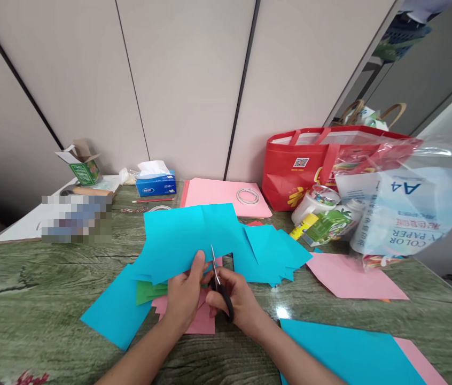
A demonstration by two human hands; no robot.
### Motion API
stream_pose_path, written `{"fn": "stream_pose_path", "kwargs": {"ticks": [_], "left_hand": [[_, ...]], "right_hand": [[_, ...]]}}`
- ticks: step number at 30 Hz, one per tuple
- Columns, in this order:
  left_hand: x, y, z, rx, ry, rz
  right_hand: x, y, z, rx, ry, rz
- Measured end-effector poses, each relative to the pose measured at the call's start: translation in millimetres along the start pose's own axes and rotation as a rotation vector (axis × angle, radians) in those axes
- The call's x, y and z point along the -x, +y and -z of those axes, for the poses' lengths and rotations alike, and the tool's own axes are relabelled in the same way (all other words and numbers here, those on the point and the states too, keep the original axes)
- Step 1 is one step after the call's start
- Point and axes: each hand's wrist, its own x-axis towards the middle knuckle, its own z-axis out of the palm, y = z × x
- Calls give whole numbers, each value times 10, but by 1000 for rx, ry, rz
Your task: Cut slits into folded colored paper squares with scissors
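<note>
A creased blue sheet [186,235] is pinched in my left hand [187,291], thumb on top near its lower edge. My right hand [232,299] grips black-handled scissors [221,294], their blade tips pointing up at the sheet's lower edge. Under and around the hands lie green paper pieces [149,291] and pink paper pieces [202,321]. To the right of the held sheet is a spread of cut blue pieces [270,254]. Another blue sheet [119,307] lies to the left, partly under the held one.
At the back are a tissue box [156,184], pink sheets [213,195] with a tape roll [247,196], and a red bag [290,171]. On the right stand a glue stick [304,226] and a plastic paper pack [406,208]. Blue paper [342,347] lies front right.
</note>
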Motion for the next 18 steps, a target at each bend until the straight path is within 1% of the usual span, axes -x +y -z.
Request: {"fn": "stream_pose_path", "kwargs": {"ticks": [3, 6, 12, 18], "left_hand": [[-4, -23, 27, -23, -57, -46], [-3, -45, 44, -36, -52, -71], [2, -60, 36, -16, -43, -82], [7, -45, 34, -15, -47, -76]], "right_hand": [[-13, 16, 6, -27, 17, 44], [-24, 50, 17, -52, 38, 96], [-25, 102, 33, -88, 38, 68], [-23, 58, 17, -94, 45, 48]]}}
